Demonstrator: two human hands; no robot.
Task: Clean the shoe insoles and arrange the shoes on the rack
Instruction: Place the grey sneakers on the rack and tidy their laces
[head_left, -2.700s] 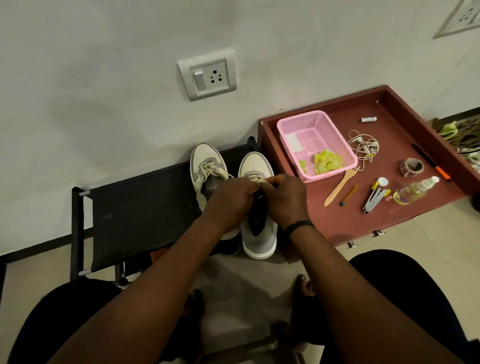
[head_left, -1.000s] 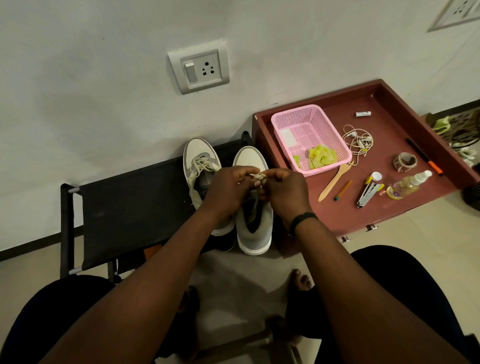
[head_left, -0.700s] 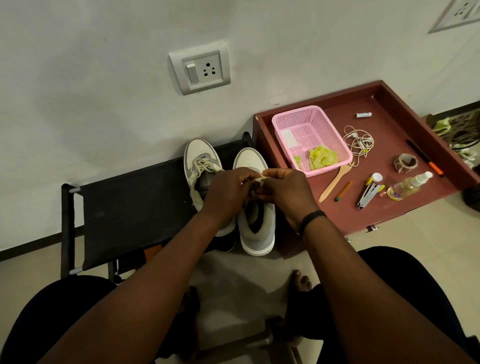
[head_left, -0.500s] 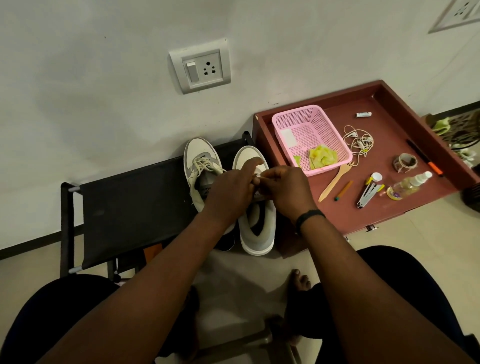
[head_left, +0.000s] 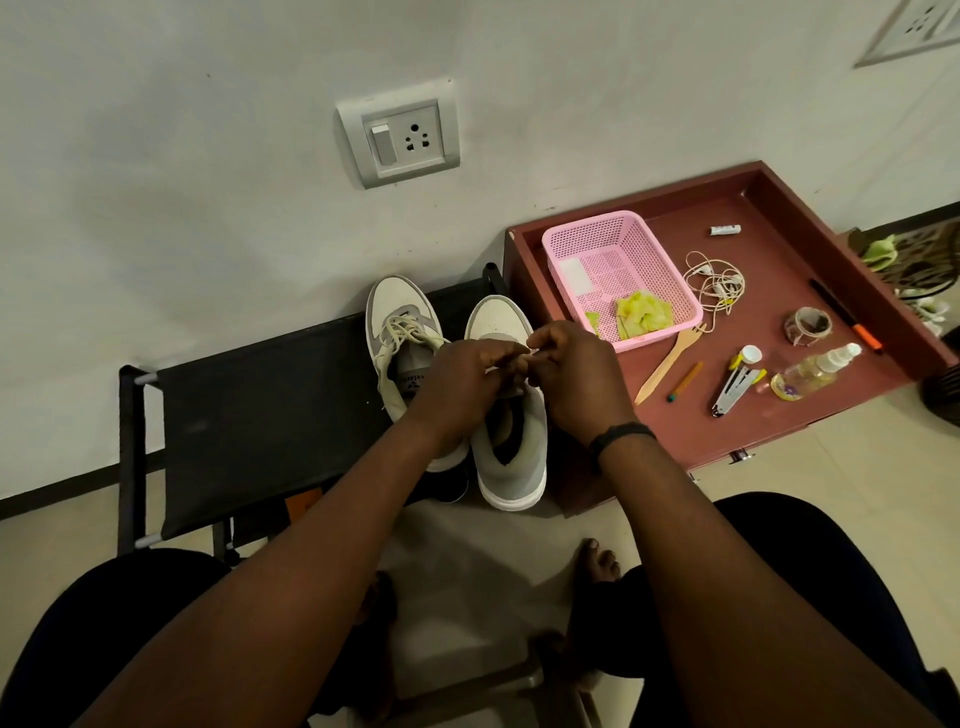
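Both hands meet over the right shoe (head_left: 511, 447), left hand (head_left: 462, 387) and right hand (head_left: 574, 376) pinching its lace directly beneath them, the shoe lying lengthwise toward the wall on the rack (head_left: 260, 410) beside the left shoe (head_left: 397, 332).

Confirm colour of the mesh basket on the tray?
Pink basket, clearest in the head view.

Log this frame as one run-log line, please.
stage: lacing | left hand: pinching lace | right hand: pinching lace | right shoe: on rack, worked | left shoe: beside it, untouched
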